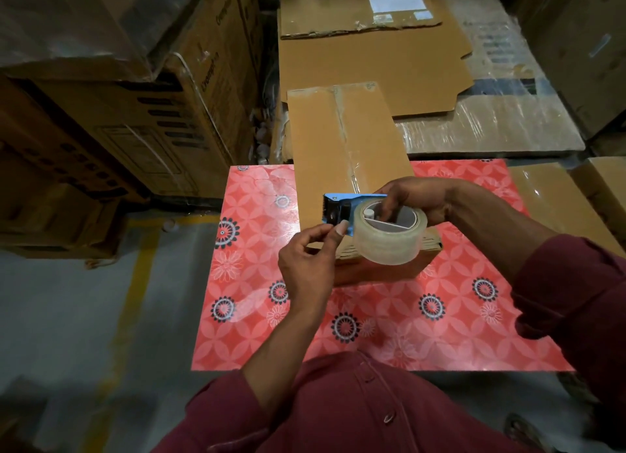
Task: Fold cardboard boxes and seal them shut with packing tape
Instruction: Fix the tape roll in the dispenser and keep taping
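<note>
Box (342, 154) at frame centre is folded, top seam taped; right hand (415, 200) grips tape dispenser (369, 220), left hand (310, 258) pinches tape end; near edge probably untaped

Your right hand (418, 200) grips the blue dispenser (342, 208) with its tape roll (389, 241); your left hand (310, 258) pinches at the tape end, above the box (342, 154) on the table (305, 334).

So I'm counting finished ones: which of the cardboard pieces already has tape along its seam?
The box on the red table, right under the hands, with clear tape down its middle. The flat sheets behind lie unfolded.
</note>
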`<state>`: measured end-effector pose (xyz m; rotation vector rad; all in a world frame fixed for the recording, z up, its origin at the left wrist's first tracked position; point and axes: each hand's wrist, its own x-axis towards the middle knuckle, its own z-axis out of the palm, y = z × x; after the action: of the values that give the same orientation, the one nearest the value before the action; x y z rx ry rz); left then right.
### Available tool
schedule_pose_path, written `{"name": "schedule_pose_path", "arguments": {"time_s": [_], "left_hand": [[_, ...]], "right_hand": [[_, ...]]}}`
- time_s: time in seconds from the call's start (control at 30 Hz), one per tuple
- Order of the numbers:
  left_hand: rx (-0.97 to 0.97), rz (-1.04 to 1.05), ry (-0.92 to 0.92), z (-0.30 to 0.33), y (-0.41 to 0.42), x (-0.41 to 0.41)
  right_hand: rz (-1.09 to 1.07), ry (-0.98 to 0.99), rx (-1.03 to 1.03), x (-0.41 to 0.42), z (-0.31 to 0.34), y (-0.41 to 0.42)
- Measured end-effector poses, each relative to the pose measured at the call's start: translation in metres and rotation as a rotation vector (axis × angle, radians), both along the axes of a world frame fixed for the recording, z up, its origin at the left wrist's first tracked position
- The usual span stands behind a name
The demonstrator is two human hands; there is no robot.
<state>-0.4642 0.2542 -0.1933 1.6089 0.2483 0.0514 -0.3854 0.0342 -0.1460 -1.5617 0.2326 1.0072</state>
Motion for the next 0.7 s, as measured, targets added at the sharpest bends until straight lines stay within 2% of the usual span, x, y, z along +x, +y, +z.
{"name": "schedule_pose_path", "arguments": {"time_s": [0.2, 0.4, 0.7], "left_hand": [[0.039, -0.007, -0.101, -0.007, -0.004, -0.002], [0.061, -0.064, -0.060, -0.011, -0.005, 0.002], [-0.136, -0.122, 0.010, -0.001, -0.008, -0.007]], "right_hand": [[0.028, 0.022, -0.014, -0.003, -0.003, 0.000], [0.031, -0.005, -0.021, -0.005, -0.005, -0.009], [0.028, -0.021, -0.011, -0.012, 0.001, -0.014]]}}
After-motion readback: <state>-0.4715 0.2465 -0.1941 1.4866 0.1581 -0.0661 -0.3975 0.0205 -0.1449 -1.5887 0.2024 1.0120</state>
